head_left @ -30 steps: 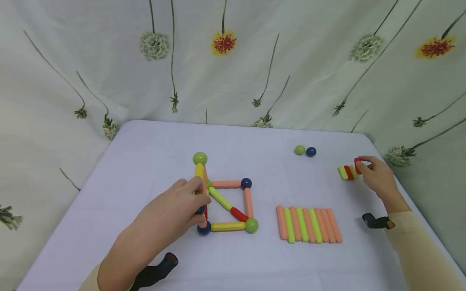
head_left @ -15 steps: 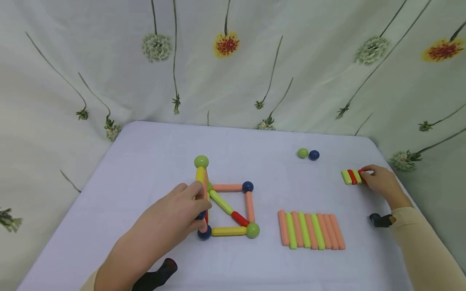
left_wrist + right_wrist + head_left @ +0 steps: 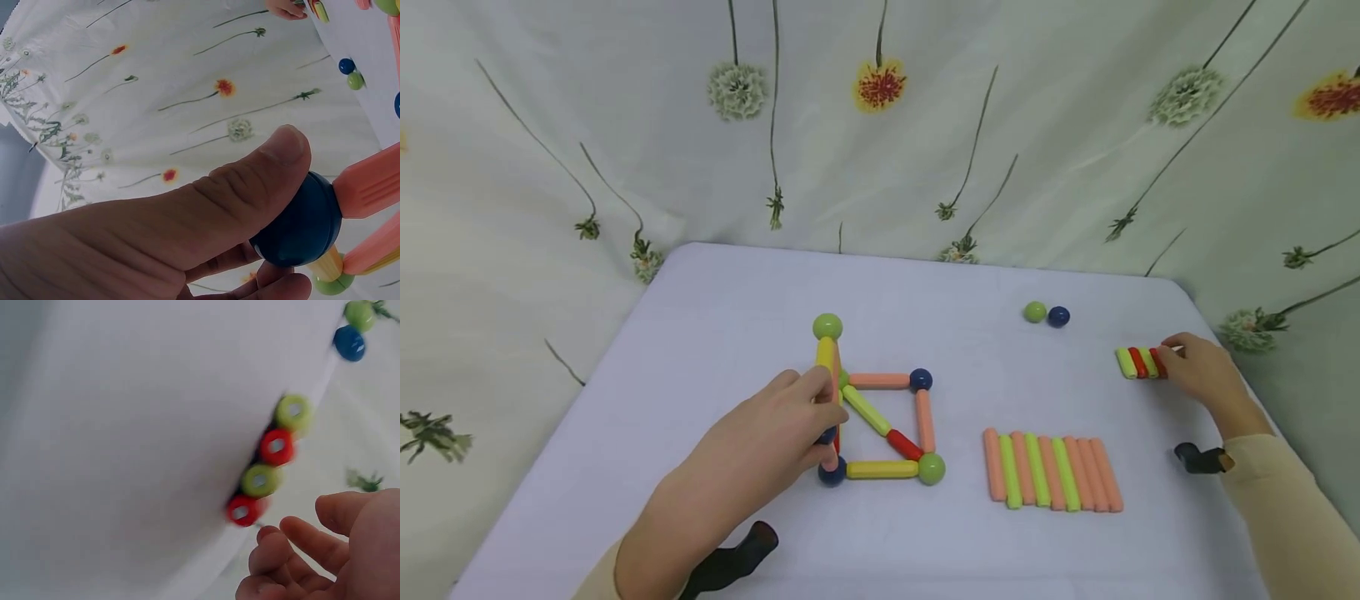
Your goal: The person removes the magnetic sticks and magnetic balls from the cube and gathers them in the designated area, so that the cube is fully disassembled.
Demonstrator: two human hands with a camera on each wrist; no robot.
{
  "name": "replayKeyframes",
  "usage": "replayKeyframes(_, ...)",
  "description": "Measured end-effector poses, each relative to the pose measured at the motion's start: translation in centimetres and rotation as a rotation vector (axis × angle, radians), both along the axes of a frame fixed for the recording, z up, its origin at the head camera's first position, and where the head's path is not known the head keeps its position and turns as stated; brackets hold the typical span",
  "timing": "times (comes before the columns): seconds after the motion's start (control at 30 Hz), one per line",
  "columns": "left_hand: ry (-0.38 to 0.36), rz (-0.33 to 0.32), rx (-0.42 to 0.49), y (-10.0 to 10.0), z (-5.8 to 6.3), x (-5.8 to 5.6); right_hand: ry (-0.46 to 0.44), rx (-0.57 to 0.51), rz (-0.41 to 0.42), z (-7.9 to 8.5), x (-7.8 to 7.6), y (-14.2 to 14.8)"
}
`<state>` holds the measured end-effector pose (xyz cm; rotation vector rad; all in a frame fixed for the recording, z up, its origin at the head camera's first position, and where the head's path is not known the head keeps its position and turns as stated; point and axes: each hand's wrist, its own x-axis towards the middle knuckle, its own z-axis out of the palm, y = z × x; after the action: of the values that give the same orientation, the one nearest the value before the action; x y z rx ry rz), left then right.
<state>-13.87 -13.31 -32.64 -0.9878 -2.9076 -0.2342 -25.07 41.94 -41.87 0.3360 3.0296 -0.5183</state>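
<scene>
**Left hand (image 3: 752, 442) grasps a dark blue ball (image 3: 299, 224); right hand (image 3: 1206, 377) is released beside the short rods (image 3: 1138, 363)**

The dark blue ball sits between the thumb and the curled fingers of the left hand, and a salmon rod (image 3: 370, 181) is joined to its other side; the outermost red rod (image 3: 242, 511) lies just beyond the fingertips of the right hand, whose fingers are loosely bent and hold nothing.

The short rods are four, two yellow-green and two red in alternation, near the right edge of the surface (image 3: 925, 550); the long rods (image 3: 1052, 471) are nine, six salmon and three yellow-green, side by side; one loose green ball (image 3: 1035, 312) and one loose blue ball (image 3: 1059, 317) stay close together farther back.

The left arm reaches in from the lower edge, its hand over the left side of the flat frame (image 3: 882, 470); the right arm is stretched forward from the lower right corner, the back of its hand upward.
</scene>
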Motion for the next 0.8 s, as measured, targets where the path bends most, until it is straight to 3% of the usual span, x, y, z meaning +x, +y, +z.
replayKeyframes(0.37, -0.011, -0.005, 0.007, 0.1, 0.1, 0.0, 0.243, -0.014, 0.219, 3.8, 2.1, -9.1)
replayKeyframes(0.6, -0.072, 0.006, 0.031, -0.1, 0.2, -0.2, 0.298, -0.053, 0.364, 4.5, 3.4, -15.3)
replayKeyframes(0.8, -0.120, -0.059, 0.113, -0.8, 0.2, -0.7, 0.303, -0.087, 0.479, 4.6, 4.5, -20.3)
